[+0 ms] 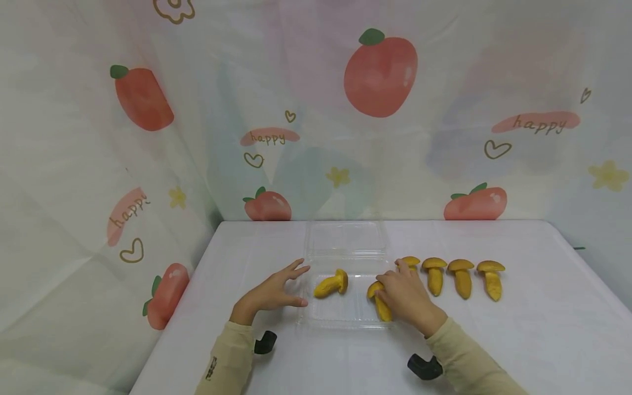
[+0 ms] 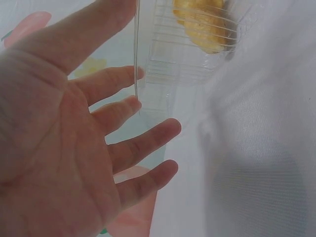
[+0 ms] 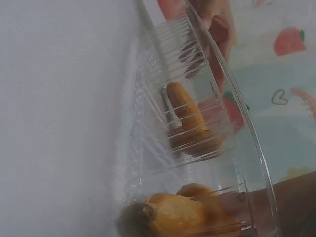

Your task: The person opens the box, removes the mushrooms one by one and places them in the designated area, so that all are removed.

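A clear plastic clamshell box (image 1: 345, 318) lies with its lid folded back. Inside it on the left rests a yellow-brown toy mushroom (image 1: 332, 283) on its side. My right hand (image 1: 407, 293) reaches over the right rim and pinches a second mushroom (image 1: 379, 302) by its cap, its stem toward me; the right wrist view shows this mushroom (image 3: 177, 215) low inside the box wall. At the box's left edge my left hand (image 1: 271, 291) has its fingers and thumb spread, fingertips at the rim (image 2: 137, 54) in the left wrist view.
Right of the box several more mushrooms (image 1: 461, 278) stand in a row, caps away from me; the leftmost is partly hidden by my right hand. The lid (image 1: 345, 238) lies behind the box. A white cloth (image 1: 543, 340) covers the table, with a printed curtain (image 1: 316, 82) behind.
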Available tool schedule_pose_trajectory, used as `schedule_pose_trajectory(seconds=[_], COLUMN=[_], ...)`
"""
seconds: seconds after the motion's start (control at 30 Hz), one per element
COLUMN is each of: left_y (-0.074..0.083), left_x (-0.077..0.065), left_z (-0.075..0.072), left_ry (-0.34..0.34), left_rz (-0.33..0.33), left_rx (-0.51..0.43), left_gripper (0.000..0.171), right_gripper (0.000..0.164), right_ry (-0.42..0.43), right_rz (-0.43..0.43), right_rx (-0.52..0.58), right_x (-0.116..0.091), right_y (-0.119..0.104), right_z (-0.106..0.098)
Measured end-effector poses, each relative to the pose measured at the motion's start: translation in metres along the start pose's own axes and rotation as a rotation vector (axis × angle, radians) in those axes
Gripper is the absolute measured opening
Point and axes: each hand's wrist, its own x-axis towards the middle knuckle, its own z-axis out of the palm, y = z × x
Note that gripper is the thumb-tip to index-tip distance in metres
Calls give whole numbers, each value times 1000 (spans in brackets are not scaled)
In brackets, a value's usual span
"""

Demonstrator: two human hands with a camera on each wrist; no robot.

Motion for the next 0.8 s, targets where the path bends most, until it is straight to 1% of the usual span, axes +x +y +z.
schedule_pose_trajectory(seconds=[0.13, 0.37, 0.5, 0.67, 0.8], left_y=[0, -2, -2, -3, -3], left_x=[0, 2, 1, 0, 1], left_z=[-1, -2, -2, -1, 0], left_ry=[4, 9, 8, 3, 2], left_rz=[0, 4, 3, 3, 4], left_rx=[3, 7, 2, 0, 5], left_gripper=[84, 84, 84, 85, 85], right_gripper=[31, 34, 36, 41, 43], right_ry=[-9, -1, 42, 137, 183], right_rz=[25, 55, 55, 51, 55], right_rx=[62, 214, 264, 328, 417], right_x=[3, 7, 5, 2, 1], right_y=[2, 10, 13, 15, 18], right_z=[-1, -7, -10, -10, -11])
